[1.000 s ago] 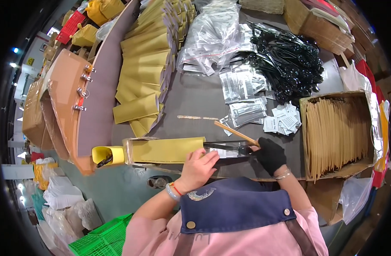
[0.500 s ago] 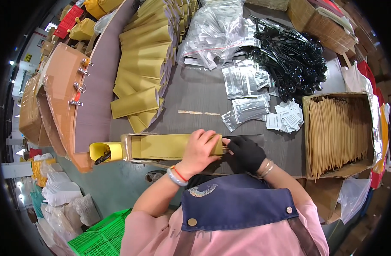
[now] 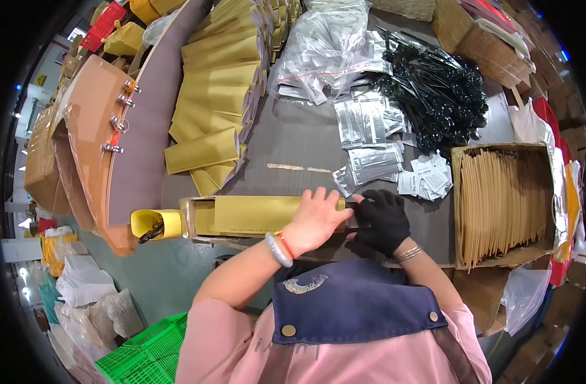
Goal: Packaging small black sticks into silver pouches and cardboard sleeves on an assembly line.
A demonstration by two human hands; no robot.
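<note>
A long gold paper sleeve (image 3: 261,214) lies flat along the near edge of the table. My left hand (image 3: 315,217) rests over its right part, fingers stretched and spread across the paper. Just beyond the sleeve's right end is my right hand (image 3: 381,221), in a black glove with bare fingertips. Its thumb and fingers are apart, with nothing visible between them. The sleeve's right end is partly covered by my left fingers, so what is inside cannot be seen. Beneath the sleeve, a shallow cardboard tray (image 3: 188,217) shows at the left.
Fanned gold sleeves (image 3: 209,96) fill the back left. Silver sachets (image 3: 360,121), small white packets (image 3: 427,176) and black plastic spoons (image 3: 433,96) lie at the back right. A carton (image 3: 460,211) of wooden sticks stands right. A yellow holder (image 3: 171,223) with black-handled scissors hangs left.
The sleeve has slid right. Wooden stick ends that showed at its right end are out of sight. My right hand has moved away from that end and its fingers have spread.
</note>
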